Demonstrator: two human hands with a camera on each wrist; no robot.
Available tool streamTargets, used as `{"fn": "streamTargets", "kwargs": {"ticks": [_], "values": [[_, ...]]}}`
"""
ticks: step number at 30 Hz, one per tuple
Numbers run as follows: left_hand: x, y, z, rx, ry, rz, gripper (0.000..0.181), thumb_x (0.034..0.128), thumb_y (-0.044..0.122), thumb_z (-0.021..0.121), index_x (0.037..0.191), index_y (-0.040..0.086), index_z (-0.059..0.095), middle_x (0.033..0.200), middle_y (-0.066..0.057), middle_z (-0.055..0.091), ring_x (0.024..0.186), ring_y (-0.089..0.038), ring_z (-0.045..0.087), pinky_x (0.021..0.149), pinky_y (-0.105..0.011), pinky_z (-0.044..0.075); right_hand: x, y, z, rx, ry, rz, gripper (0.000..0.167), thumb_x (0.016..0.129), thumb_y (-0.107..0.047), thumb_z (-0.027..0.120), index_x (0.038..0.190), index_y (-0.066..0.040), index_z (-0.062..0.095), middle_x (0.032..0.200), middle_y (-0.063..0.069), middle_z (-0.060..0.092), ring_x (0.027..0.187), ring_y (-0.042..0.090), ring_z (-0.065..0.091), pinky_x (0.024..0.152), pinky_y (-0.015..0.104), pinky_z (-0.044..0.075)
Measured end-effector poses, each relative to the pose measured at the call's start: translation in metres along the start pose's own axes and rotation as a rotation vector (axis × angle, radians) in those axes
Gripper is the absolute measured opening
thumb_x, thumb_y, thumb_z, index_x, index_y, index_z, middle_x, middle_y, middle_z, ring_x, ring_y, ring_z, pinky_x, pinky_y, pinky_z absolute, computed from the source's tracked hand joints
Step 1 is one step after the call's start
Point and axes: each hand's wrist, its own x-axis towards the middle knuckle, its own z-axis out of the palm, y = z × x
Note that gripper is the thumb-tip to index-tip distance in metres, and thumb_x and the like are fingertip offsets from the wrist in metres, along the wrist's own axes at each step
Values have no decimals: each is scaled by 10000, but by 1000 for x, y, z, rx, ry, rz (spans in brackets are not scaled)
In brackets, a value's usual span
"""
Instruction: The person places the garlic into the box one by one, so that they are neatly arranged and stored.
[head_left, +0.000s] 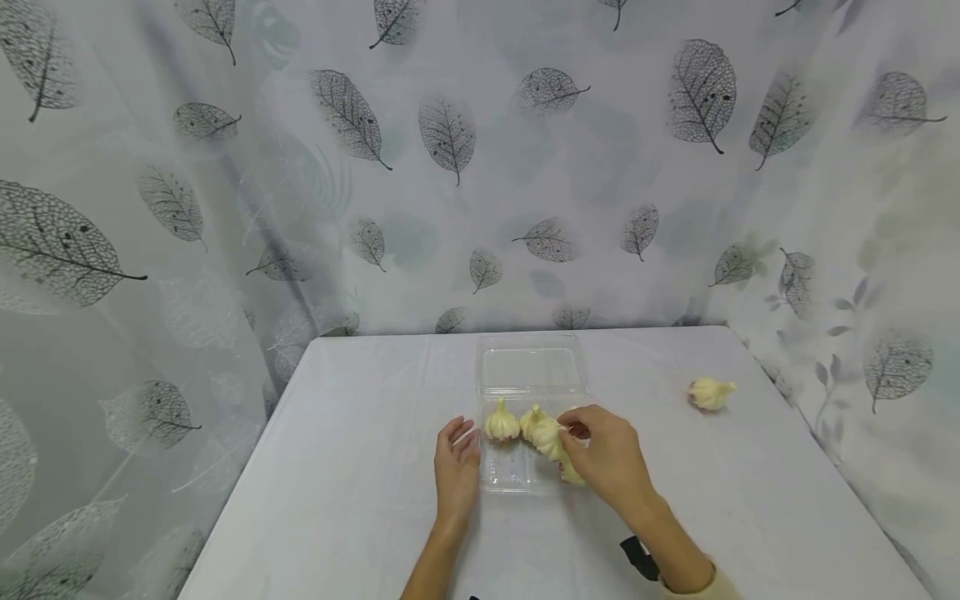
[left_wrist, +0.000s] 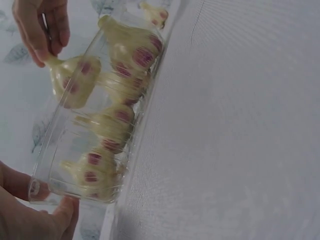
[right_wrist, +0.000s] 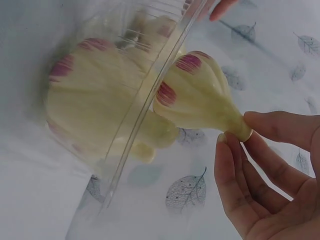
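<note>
My right hand (head_left: 606,458) pinches a pale garlic bulb (right_wrist: 195,90) by its stem, thumb against fingertips. In the head view that garlic bulb (head_left: 547,438) is over the clear plastic clamshell box (head_left: 517,477); the left wrist view shows it tilted at the box's rim. Several other garlic bulbs with purple patches sit inside, among them one at the left (head_left: 501,423) and one partly hidden under my right hand (head_left: 572,475). My left hand (head_left: 457,471) rests at the box's left side, its fingers loosely bent and touching the plastic (left_wrist: 45,200).
The box's clear lid (head_left: 532,369) lies folded back, away from me. One more garlic bulb (head_left: 710,393) lies on the white table (head_left: 360,467) toward the right edge. A leaf-patterned curtain (head_left: 480,208) hangs behind and along the sides.
</note>
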Motion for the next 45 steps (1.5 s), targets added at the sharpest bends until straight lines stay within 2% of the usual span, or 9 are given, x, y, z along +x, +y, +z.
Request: {"fn": "streamTargets", "kwargs": {"ticks": [15, 24, 30, 37, 45], "values": [[0, 1, 0, 19, 1, -8, 498, 977, -137, 544, 1453, -20, 454, 1402, -208, 554, 1311, -372, 588, 1098, -379, 521, -8, 1, 21, -11, -90, 49, 193, 774, 23, 843, 924, -82, 779, 850, -21, 721, 735, 100, 670, 650, 267, 577], [0, 1, 0, 14, 1, -7, 513, 959, -151, 539, 1449, -24, 457, 1401, -212, 555, 1310, -376, 590, 1103, -393, 517, -10, 3, 30, -62, -104, 10, 209, 739, 19, 871, 900, -81, 783, 840, 10, 726, 746, 141, 666, 663, 297, 574], [0, 2, 0, 15, -6, 1, 514, 962, -153, 530, 1456, -38, 444, 1406, -221, 545, 1316, -388, 582, 1113, -410, 510, -11, 2, 34, -67, -149, 24, 196, 750, 3, 877, 894, -95, 787, 837, -9, 724, 747, 138, 673, 657, 286, 580], [-2, 2, 1, 3, 4, 14, 495, 962, -151, 551, 1439, -51, 462, 1388, -237, 563, 1291, -409, 596, 1100, -444, 518, -13, 2, 37, -105, -213, 85, 184, 767, -29, 877, 910, -107, 791, 871, -16, 734, 778, 154, 697, 681, 295, 588], [-4, 4, 1, -21, 5, 16, 501, 960, -150, 558, 1441, -53, 458, 1395, -245, 556, 1294, -421, 590, 1108, -462, 510, -15, 1, 39, -113, -191, 51, 188, 760, -41, 893, 905, -104, 791, 885, -13, 729, 800, 163, 690, 671, 298, 585]]}}
